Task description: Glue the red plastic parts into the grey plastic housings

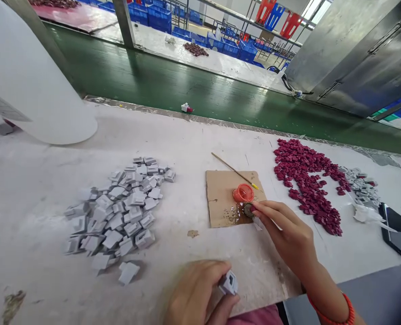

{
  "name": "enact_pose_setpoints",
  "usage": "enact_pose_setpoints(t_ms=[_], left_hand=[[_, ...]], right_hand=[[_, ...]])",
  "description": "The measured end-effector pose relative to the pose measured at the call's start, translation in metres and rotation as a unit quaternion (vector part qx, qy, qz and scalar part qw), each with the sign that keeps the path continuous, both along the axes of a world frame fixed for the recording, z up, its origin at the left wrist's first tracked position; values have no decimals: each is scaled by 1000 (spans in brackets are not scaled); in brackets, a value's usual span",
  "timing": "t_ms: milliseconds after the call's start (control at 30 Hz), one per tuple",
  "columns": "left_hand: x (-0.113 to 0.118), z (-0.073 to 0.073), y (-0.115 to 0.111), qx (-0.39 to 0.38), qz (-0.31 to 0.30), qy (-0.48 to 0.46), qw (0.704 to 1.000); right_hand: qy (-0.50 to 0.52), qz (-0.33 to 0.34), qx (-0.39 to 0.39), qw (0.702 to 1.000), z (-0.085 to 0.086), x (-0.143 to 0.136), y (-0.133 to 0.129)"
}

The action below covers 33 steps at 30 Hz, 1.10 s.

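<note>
My left hand [200, 293] pinches a small grey plastic part [228, 283] between thumb and fingers, its square opening turned up. Over the cardboard's lower right corner, my right hand [288, 230] is closed at the fingertips on a small maroon piece, mostly hidden by the fingers. That piece is right at a dark, ridged bottle cap [247, 210]; whether it touches the cap I cannot tell. Just behind the cap stands a small red cup [243, 193]. Both rest on the brown cardboard [217, 185], which has dark wet stains. A thin brush [234, 170] lies across its far edge.
A heap of grey parts [119, 212] lies left, a heap of maroon pieces [305, 176] right. Beyond that are assembled grey parts [361, 185], white tissue [366, 214] and a phone [398, 232]. A white container [41, 76] stands left. A green conveyor belt [153, 76] runs behind.
</note>
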<state>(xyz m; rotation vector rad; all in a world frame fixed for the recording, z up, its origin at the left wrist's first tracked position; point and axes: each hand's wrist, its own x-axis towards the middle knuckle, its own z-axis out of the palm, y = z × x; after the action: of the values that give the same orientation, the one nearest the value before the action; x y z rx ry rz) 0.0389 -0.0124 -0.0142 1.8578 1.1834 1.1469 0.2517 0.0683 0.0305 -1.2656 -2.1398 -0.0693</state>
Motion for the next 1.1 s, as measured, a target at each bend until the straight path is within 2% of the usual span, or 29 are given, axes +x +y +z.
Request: enact_pose_setpoints(t_ms=[100, 233, 300, 433, 700, 1100], left_hand=[[-3, -2, 4, 73, -15, 58, 996], [1, -1, 1, 27, 20, 56, 998], [2, 1, -1, 17, 10, 52, 998], [-1, 4, 1, 15, -4, 57, 998], [-2, 6, -1, -12, 4, 62, 998], [0, 7, -1, -23, 21, 33, 999]], right_hand=[[28, -24, 6, 999, 4, -4, -12], [152, -40, -86, 984, 4, -19, -42], [203, -18, -136, 970, 0, -27, -57], [243, 28, -178, 953, -13, -37, -76], [242, 62, -207, 946, -16, -37, -76], [200, 120, -204, 951, -16, -41, -76]])
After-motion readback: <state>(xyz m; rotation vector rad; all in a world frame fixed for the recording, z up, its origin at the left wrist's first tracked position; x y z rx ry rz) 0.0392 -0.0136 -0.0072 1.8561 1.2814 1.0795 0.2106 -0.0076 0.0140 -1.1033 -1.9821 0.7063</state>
